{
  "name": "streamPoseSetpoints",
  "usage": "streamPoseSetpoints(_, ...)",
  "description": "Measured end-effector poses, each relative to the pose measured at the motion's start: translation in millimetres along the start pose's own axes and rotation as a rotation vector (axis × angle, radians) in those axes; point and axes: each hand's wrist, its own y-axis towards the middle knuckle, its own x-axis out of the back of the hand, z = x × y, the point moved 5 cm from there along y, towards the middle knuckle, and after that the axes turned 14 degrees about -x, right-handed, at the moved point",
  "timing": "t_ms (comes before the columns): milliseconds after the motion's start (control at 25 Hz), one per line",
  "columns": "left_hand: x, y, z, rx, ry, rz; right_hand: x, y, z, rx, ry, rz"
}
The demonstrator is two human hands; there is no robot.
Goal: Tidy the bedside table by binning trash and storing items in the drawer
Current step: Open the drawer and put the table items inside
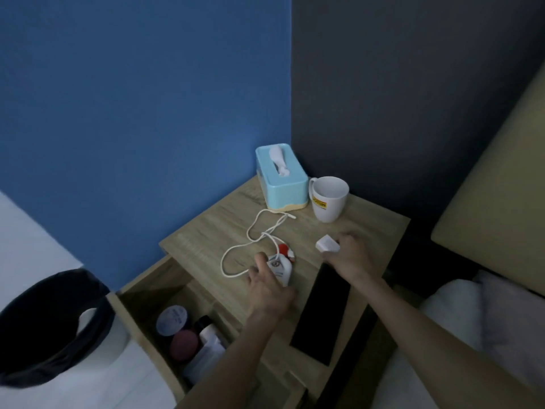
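On the wooden bedside table (368, 219) my left hand (269, 287) lies over a small white bottle with a red cap (281, 261), its fingers curled round it. My right hand (349, 255) pinches a white charger plug (326, 244) near the table's right side. A white cable (256, 234) loops across the tabletop from the bottle toward the tissue box. A black phone (321, 314) lies flat at the front, between my two forearms. The drawer (153, 293) stands open at the left, with several jars and bottles (188, 332) inside.
A light blue tissue box (283, 178) and a white mug (328, 199) stand at the back of the table by the wall corner. A black bin (50, 329) with a white piece inside sits on the floor at the left. A bed and pillow (477, 314) are at the right.
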Motion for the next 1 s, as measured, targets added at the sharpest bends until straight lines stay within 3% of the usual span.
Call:
streamPoseSetpoints(160, 32.8, -10.1, 10.5, 0.003, -0.041, 0.009, -8.0, -26.3, 44.6, 0.189, 0.026, -0.032)
streamPoseSetpoints(440, 112.6, -49.1, 47.6, 0.034, 0.000, 0.033, -53.2, -98.5, 118.6, 0.435, 0.094, 0.127)
streamPoseSetpoints(520, 125.9, -55.7, 63.4, 0.064, 0.031, 0.058, -69.6, -110.9, 127.7, 0.405, 0.084, 0.179)
streamPoseSetpoints(720, 114.7, -47.1, 74.0, 0.068, -0.039, 0.217, -100.7, -104.0, 115.0, 0.123, 0.110, 0.350)
streamPoseSetpoints(840, 100.4, -29.4, 60.6, 0.052, -0.060, 0.257, -79.3, -97.8, 110.1, 0.185, 0.173, 0.297)
streamPoseSetpoints(1000, 96.4, -26.1, 67.5, 0.013, -0.077, 0.147, -63.1, -95.2, 104.1, 0.204, 0.174, 0.267)
